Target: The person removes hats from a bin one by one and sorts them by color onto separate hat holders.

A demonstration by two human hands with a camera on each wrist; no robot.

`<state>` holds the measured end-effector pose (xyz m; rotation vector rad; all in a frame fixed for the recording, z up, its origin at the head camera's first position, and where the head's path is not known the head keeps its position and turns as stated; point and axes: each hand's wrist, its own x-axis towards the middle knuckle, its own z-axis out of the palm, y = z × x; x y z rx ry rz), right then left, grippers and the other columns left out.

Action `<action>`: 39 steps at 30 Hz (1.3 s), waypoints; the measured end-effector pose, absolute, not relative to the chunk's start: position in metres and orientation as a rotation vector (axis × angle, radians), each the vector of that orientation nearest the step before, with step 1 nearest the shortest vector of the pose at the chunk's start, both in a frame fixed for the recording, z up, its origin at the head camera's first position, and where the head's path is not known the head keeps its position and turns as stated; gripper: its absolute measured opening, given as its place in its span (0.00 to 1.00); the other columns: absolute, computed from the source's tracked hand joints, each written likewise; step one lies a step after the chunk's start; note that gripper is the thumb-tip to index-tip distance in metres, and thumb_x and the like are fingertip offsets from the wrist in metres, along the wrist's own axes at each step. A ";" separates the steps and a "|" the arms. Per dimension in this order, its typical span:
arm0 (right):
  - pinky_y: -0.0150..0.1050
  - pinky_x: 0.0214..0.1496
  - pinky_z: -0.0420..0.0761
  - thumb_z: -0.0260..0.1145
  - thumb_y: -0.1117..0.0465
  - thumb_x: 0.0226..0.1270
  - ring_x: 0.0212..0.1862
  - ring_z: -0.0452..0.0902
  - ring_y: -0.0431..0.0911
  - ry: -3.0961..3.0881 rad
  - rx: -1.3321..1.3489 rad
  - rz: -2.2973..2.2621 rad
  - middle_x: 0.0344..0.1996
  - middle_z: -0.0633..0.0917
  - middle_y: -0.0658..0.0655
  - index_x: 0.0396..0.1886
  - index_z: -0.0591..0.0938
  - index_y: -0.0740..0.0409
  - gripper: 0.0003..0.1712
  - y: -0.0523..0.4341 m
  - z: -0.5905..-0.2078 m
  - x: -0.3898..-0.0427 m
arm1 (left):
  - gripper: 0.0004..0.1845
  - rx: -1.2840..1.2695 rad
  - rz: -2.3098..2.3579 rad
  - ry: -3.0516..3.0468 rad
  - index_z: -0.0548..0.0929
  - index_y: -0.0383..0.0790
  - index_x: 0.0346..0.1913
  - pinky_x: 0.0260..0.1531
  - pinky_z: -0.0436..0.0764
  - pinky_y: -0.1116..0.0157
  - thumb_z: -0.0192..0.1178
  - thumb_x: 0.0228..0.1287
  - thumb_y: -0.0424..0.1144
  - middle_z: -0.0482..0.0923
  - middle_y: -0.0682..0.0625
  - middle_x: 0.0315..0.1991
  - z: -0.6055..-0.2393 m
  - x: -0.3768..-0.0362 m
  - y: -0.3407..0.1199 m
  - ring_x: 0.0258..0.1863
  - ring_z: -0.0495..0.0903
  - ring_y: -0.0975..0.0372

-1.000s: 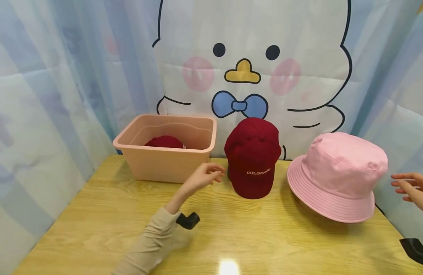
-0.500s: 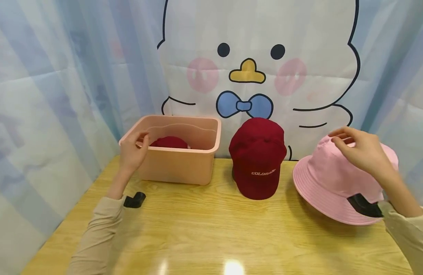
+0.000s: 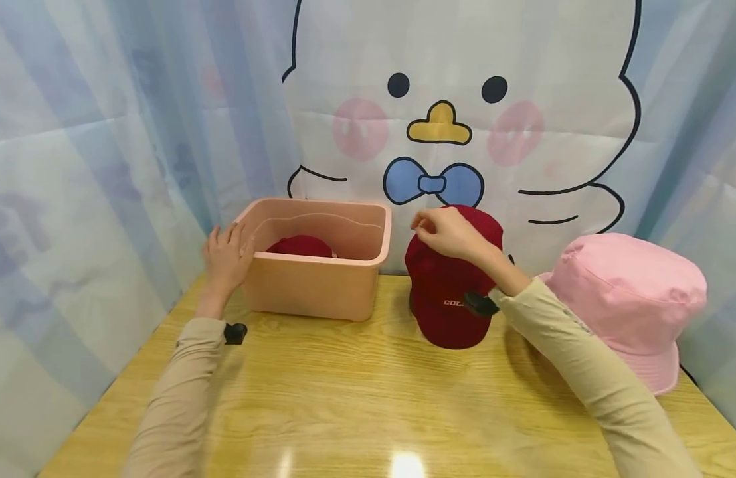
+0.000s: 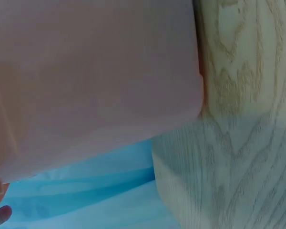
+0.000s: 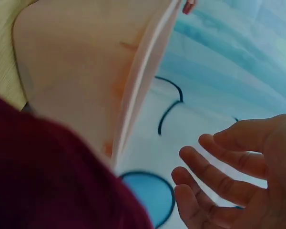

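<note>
1. one pale curtain (image 3: 141, 113), printed with a cartoon bird, hangs behind everything.
2. wooden table (image 3: 338, 398): its shine suggests a smooth top, so a sideways shove might slide whatever stands on it.
3. peach bin (image 3: 311, 289): upright at the table's far left. pressing hard on one corner could tip or skew it, if it is as light as it looks.
4. pink bucket hat (image 3: 637, 285): on the right, tilted. the right sleeve (image 3: 583, 358) crosses its brim in the head view; a low elbow could drag it.
5. red cap (image 3: 442, 275): between bin and hat, peak toward the person. its soft crown would probably buckle under a grasp from the top alone.
6. right hand (image 3: 448, 232): fingers loosely bent, thumb apart from them, holding nothing; the right wrist view shows it clear of the cap.
7. left hand (image 3: 227, 255): fingers spread at the bin's near left corner, no pinch visible; how firmly they bear on the rim i cannot tell.
8. dark red item (image 3: 302, 245): inside the bin, only its top showing; anything laid over it could crush it.
9. black wrist piece (image 3: 480, 303): on the right wrist, in front of the cap's lettering; it could snag cloth.
</note>
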<state>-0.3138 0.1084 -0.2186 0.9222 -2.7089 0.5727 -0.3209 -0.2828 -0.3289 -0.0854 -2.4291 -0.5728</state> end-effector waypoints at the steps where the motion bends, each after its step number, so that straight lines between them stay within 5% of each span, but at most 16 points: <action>1: 0.42 0.38 0.78 0.53 0.64 0.61 0.36 0.78 0.50 -2.721 0.946 0.564 0.36 0.83 0.61 0.40 0.79 0.63 0.11 0.095 -0.219 -0.318 | 0.25 -0.090 -0.555 -2.431 0.64 0.35 0.63 0.60 0.47 0.39 0.40 0.67 0.46 0.61 0.34 0.62 -0.330 -0.321 -0.283 0.63 0.50 0.36; 12: 0.40 0.51 0.76 0.51 0.59 0.66 0.48 0.75 0.47 -2.796 1.097 0.307 0.46 0.80 0.56 0.47 0.75 0.59 0.14 -0.036 -0.249 -0.367 | 0.25 -0.092 -0.423 -2.453 0.65 0.35 0.62 0.59 0.49 0.38 0.40 0.67 0.46 0.64 0.37 0.62 -0.334 -0.319 -0.284 0.64 0.51 0.38; 18: 0.47 0.63 0.65 0.51 0.53 0.66 0.64 0.60 0.48 -2.816 1.131 0.079 0.61 0.70 0.52 0.59 0.69 0.52 0.22 -0.083 -0.271 -0.381 | 0.25 -0.087 -0.422 -2.444 0.67 0.35 0.61 0.59 0.50 0.39 0.41 0.66 0.46 0.65 0.38 0.61 -0.335 -0.318 -0.282 0.65 0.52 0.39; 25: 0.55 0.67 0.55 0.49 0.52 0.68 0.69 0.50 0.49 -2.899 1.174 0.115 0.67 0.61 0.50 0.65 0.63 0.50 0.26 -0.112 -0.285 -0.391 | 0.25 -0.077 -0.426 -2.425 0.66 0.35 0.61 0.59 0.50 0.38 0.41 0.66 0.47 0.65 0.38 0.61 -0.337 -0.319 -0.284 0.65 0.52 0.40; 39: 0.54 0.70 0.43 0.39 0.49 0.71 0.72 0.40 0.48 -3.100 1.189 -0.063 0.70 0.52 0.47 0.69 0.53 0.42 0.27 -0.133 -0.290 -0.398 | 0.25 -0.081 -0.458 -2.379 0.68 0.36 0.60 0.59 0.53 0.41 0.42 0.65 0.46 0.67 0.39 0.60 -0.339 -0.321 -0.284 0.64 0.55 0.41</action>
